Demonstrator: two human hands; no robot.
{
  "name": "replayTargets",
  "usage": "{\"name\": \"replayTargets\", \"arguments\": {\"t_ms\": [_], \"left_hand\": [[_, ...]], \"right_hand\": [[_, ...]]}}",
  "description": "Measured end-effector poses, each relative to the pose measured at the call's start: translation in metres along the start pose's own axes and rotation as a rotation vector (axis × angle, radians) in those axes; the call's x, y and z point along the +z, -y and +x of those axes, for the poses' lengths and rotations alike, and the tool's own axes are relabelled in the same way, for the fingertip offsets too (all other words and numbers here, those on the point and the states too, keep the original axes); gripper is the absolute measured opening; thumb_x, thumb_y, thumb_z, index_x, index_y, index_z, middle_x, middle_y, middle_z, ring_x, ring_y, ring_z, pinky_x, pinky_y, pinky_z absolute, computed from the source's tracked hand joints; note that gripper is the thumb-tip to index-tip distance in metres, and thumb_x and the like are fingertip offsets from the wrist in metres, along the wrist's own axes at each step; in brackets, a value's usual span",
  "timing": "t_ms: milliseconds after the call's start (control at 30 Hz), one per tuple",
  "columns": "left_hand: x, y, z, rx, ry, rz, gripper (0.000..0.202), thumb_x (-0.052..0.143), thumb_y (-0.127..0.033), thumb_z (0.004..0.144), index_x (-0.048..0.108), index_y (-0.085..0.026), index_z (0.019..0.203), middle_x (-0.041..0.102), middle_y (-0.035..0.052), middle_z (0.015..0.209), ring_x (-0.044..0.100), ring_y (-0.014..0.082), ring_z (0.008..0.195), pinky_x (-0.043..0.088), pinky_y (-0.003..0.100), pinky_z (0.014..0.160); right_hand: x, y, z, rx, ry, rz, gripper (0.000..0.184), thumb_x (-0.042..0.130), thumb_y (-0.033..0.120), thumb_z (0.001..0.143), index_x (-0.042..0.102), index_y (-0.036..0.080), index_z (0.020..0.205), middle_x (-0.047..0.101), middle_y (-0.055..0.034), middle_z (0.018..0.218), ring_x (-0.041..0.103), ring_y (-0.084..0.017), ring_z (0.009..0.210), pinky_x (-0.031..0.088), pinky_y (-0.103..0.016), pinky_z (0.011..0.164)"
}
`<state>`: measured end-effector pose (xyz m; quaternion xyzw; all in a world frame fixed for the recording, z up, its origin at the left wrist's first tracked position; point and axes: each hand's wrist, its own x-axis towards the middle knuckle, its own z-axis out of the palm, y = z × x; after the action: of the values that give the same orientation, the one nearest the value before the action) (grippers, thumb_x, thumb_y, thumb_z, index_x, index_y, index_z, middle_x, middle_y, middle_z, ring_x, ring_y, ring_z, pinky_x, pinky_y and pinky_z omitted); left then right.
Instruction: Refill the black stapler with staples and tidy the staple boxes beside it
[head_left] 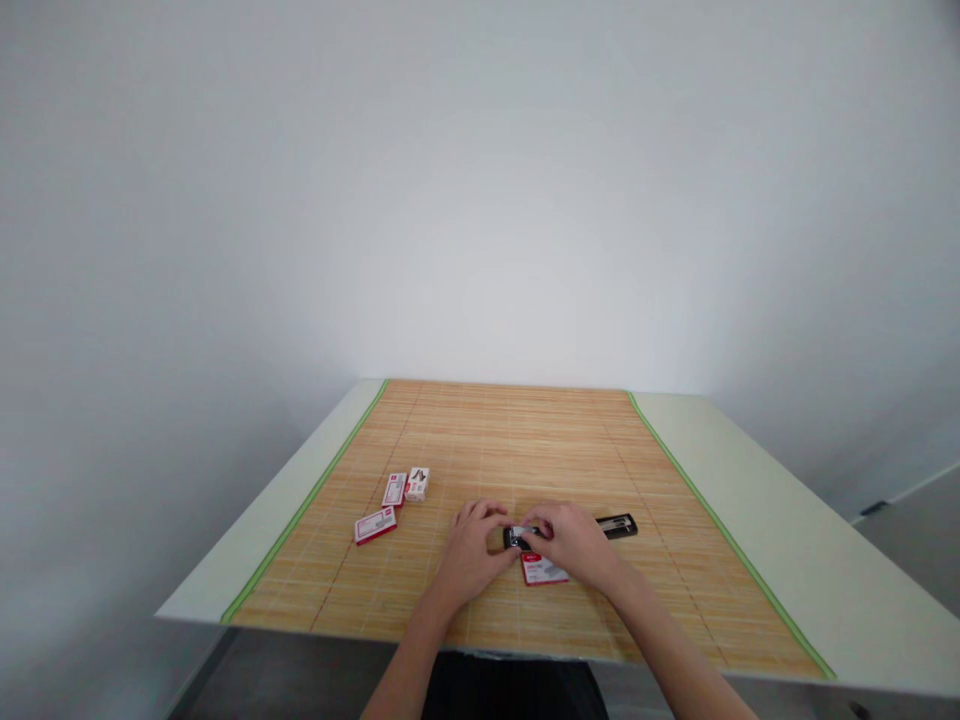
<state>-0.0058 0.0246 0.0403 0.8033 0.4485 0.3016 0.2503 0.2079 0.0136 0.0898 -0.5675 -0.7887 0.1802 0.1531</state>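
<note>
A black stapler (pixel 619 527) lies opened out flat on the bamboo mat, its right arm showing a metal inside. My left hand (pixel 472 548) is at the stapler's left end, thumb and forefinger gripping it from the near and far sides. Over the stapler's left part, my right hand (pixel 568 537) is closed in a pinch. What its fingertips hold, if anything, is too small to make out. The right hand covers the stapler's middle. Just below it lies a red and white staple box (pixel 545 570), partly hidden by that hand.
To the left on the bamboo mat (pixel 510 430) are two red and white boxes (pixel 375 525) and a smaller white box (pixel 418 484). The mat has green edging and covers the middle of a white table (pixel 795 520). A plain wall (pixel 495 200) stands behind.
</note>
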Motion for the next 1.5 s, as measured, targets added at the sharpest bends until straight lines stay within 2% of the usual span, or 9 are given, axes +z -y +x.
{"name": "replayTargets", "arguments": {"t_ms": [233, 567, 733, 800, 933, 1100, 1233, 1367, 1500], "left_hand": [[0.001, 0.001, 0.000, 0.000, -0.016, 0.002, 0.032, 0.081, -0.035, 0.080, 0.073, -0.034, 0.111, 0.064, 0.0023, 0.124, 0.052, 0.0280, 0.120, 0.039, 0.046, 0.105], [0.003, 0.003, -0.001, 0.018, -0.039, -0.013, 0.031, 0.082, -0.033, 0.080, 0.073, -0.033, 0.110, 0.065, 0.0008, 0.122, 0.054, 0.0259, 0.119, 0.039, 0.043, 0.104], [0.002, 0.002, -0.002, 0.012, -0.050, -0.021, 0.033, 0.083, -0.031, 0.078, 0.073, -0.033, 0.110, 0.065, 0.0004, 0.121, 0.054, 0.0257, 0.118, 0.039, 0.043, 0.104], [0.002, 0.001, -0.002, 0.012, -0.050, -0.018, 0.034, 0.083, -0.031, 0.078, 0.073, -0.033, 0.110, 0.065, 0.0005, 0.122, 0.054, 0.0257, 0.117, 0.039, 0.043, 0.104], [0.004, 0.001, -0.002, 0.007, -0.048, -0.008, 0.034, 0.084, -0.030, 0.077, 0.073, -0.033, 0.110, 0.065, 0.0006, 0.122, 0.055, 0.0260, 0.117, 0.039, 0.043, 0.103], [0.004, 0.001, -0.001, -0.002, -0.041, -0.002, 0.034, 0.083, -0.031, 0.078, 0.072, -0.032, 0.110, 0.065, 0.0008, 0.123, 0.054, 0.0262, 0.118, 0.038, 0.043, 0.104], [0.002, -0.001, -0.001, 0.005, -0.036, -0.002, 0.034, 0.083, -0.032, 0.079, 0.072, -0.032, 0.111, 0.065, 0.0011, 0.123, 0.054, 0.0265, 0.120, 0.038, 0.044, 0.105], [0.002, -0.002, -0.003, 0.011, -0.041, 0.006, 0.033, 0.082, -0.033, 0.080, 0.071, -0.032, 0.110, 0.066, 0.0005, 0.123, 0.054, 0.0261, 0.119, 0.039, 0.043, 0.104], [0.003, 0.000, -0.002, 0.013, -0.040, 0.005, 0.032, 0.081, -0.036, 0.081, 0.071, -0.033, 0.111, 0.066, 0.0005, 0.123, 0.055, 0.0262, 0.118, 0.040, 0.042, 0.102]], "right_hand": [[-0.018, -0.013, -0.012, 0.061, -0.010, -0.026, 0.020, 0.069, 0.043, 0.088, 0.078, 0.029, 0.098, 0.069, 0.0007, 0.073, 0.062, -0.017, 0.070, 0.031, -0.026, 0.062], [-0.007, -0.001, -0.023, -0.011, -0.049, -0.035, 0.022, 0.062, 0.045, 0.095, 0.077, 0.030, 0.101, 0.072, -0.0009, 0.080, 0.065, -0.020, 0.076, 0.038, -0.028, 0.068], [-0.045, -0.052, -0.046, 0.018, -0.362, 0.035, 0.032, 0.057, 0.051, 0.097, 0.072, 0.029, 0.115, 0.070, -0.0059, 0.095, 0.063, -0.025, 0.095, 0.046, -0.037, 0.088], [-0.048, -0.084, -0.061, 0.149, -0.473, 0.143, 0.041, 0.058, 0.055, 0.094, 0.068, 0.027, 0.122, 0.068, -0.0064, 0.096, 0.063, -0.024, 0.088, 0.049, -0.038, 0.082], [-0.023, -0.120, -0.084, 0.341, -0.325, 0.624, 0.056, 0.064, 0.063, 0.088, 0.060, 0.027, 0.132, 0.066, -0.0031, 0.088, 0.060, -0.019, 0.069, 0.047, -0.031, 0.059], [-0.004, -0.094, -0.069, 0.246, -0.377, 0.877, 0.047, 0.069, 0.058, 0.088, 0.062, 0.027, 0.124, 0.065, -0.0013, 0.092, 0.056, -0.015, 0.068, 0.044, -0.027, 0.058], [-0.013, -0.051, -0.033, 0.062, -0.362, 0.654, 0.033, 0.072, 0.049, 0.088, 0.068, 0.026, 0.112, 0.062, -0.0021, 0.093, 0.057, -0.018, 0.080, 0.048, -0.030, 0.070], [-0.006, -0.015, -0.005, -0.092, -0.202, 0.373, 0.016, 0.075, 0.030, 0.085, 0.073, 0.026, 0.100, 0.059, -0.0017, 0.092, 0.057, -0.018, 0.081, 0.047, -0.030, 0.072], [0.006, -0.004, 0.004, -0.114, -0.124, 0.245, 0.024, 0.076, 0.020, 0.079, 0.075, 0.028, 0.101, 0.060, -0.0024, 0.099, 0.060, -0.020, 0.089, 0.048, -0.032, 0.082]]}}
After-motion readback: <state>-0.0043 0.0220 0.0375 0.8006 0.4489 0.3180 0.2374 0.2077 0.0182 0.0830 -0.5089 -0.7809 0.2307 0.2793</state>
